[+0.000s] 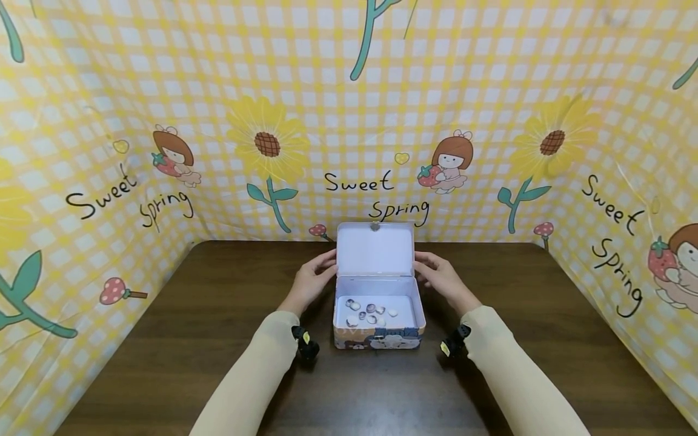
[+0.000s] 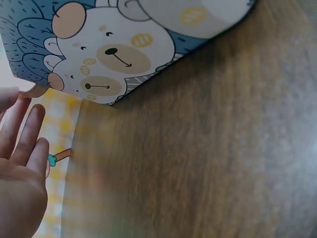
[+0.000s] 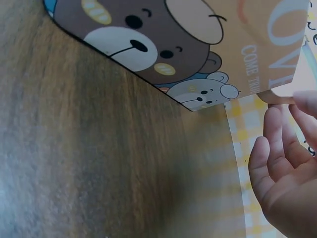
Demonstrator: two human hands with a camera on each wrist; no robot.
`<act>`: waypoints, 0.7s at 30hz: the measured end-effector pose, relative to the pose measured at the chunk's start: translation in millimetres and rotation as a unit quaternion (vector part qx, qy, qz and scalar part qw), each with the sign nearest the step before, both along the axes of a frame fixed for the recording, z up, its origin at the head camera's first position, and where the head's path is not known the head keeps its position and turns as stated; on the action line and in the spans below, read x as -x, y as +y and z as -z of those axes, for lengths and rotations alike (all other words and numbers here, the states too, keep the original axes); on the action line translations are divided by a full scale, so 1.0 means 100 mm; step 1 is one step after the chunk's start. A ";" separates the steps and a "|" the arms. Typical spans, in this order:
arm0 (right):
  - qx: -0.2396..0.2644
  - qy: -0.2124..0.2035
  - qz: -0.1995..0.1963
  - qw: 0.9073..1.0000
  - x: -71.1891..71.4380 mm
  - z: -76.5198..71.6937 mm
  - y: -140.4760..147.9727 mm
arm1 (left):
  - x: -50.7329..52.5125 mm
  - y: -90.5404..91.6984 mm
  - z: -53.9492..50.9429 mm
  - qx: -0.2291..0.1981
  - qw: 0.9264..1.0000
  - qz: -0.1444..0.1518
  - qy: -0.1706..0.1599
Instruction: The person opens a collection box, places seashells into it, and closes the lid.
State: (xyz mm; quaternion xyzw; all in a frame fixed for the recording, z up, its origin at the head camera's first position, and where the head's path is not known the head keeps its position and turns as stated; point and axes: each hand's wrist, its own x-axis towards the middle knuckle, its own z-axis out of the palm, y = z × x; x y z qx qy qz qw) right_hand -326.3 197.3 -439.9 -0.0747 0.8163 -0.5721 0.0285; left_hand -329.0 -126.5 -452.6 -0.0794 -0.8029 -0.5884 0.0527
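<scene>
A small hinged tin box stands on the table with its lid raised upright. Inside lie several small white and purplish rounded pieces, shells or pebbles; I cannot tell which. My left hand pinches the lid's left edge, thumb and fingertips at the rim. On the opposite edge, my right hand holds the lid the same way. Cartoon bears cover the tin's side in the left wrist view, and a brown bear marks the other side in the right wrist view.
Dark wood-grain table lies under the box. A yellow checked cloth with flowers and lettering hangs behind and along both sides, close behind the lid. Black wrist devices sit below both sleeves.
</scene>
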 end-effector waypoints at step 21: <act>-0.002 0.051 -0.006 0.999 -0.09 -0.05 0.02 | 0.03 0.04 -0.31 -0.014 0.998 -0.014 0.059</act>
